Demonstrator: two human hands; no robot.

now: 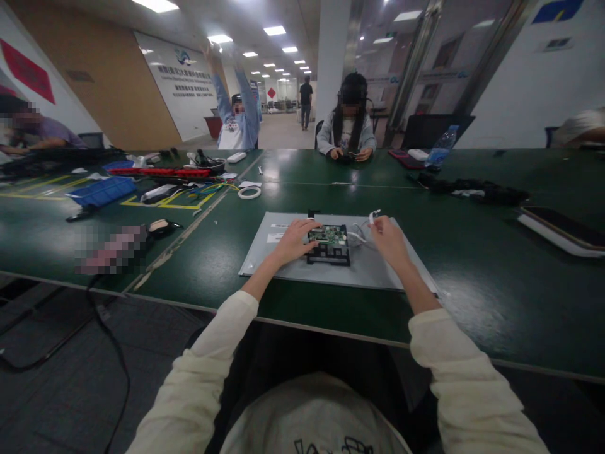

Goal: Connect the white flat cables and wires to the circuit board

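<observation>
A flat silver panel (283, 271) lies on the green table in front of me. On its middle sits a green circuit board (333, 234) in a black bracket (338, 258). My left hand (297, 243) rests at the left side of the board and bracket, its fingers apart and nothing held. At the right of the panel, my right hand (387, 238) pinches the end of a white cable (372, 217). Grey and white wires (358, 236) run between the board and that hand.
Left on the table are a blue tray (106, 191), a white tape ring (249, 192), tools and cables. A phone on a white box (562, 233) lies at the right. Across the table a person (350, 129) handles a dark object; a bottle (442, 148) stands nearby.
</observation>
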